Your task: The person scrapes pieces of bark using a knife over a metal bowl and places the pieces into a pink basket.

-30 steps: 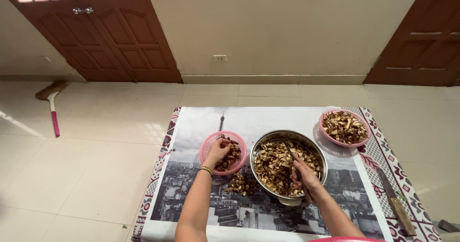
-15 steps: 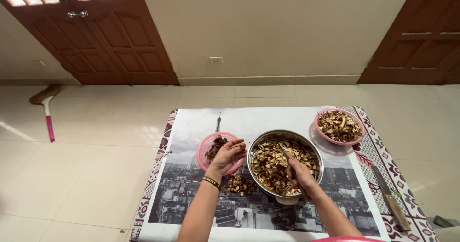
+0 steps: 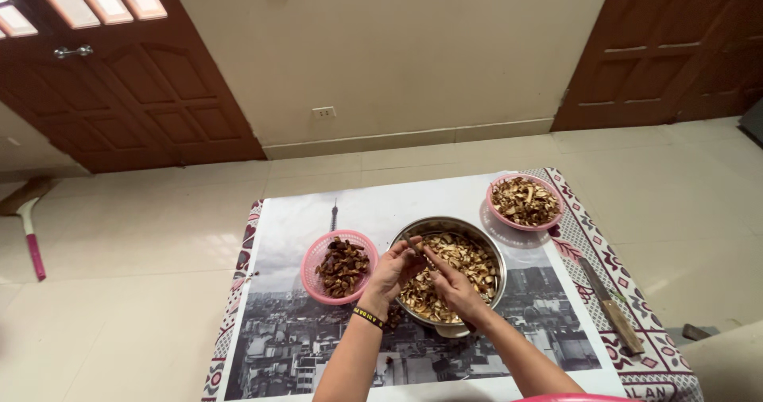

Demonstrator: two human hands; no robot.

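Head view: left hand (image 3: 395, 268) and right hand (image 3: 450, 281) meet over the metal pot (image 3: 485, 244), pinching a small piece; pink basket (image 3: 311, 260) just left, knife (image 3: 610, 306) lies well right.

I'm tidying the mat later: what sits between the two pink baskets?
In the head view, the metal bowl of pale pieces sits between the near pink basket and the far pink basket, with both hands above it.
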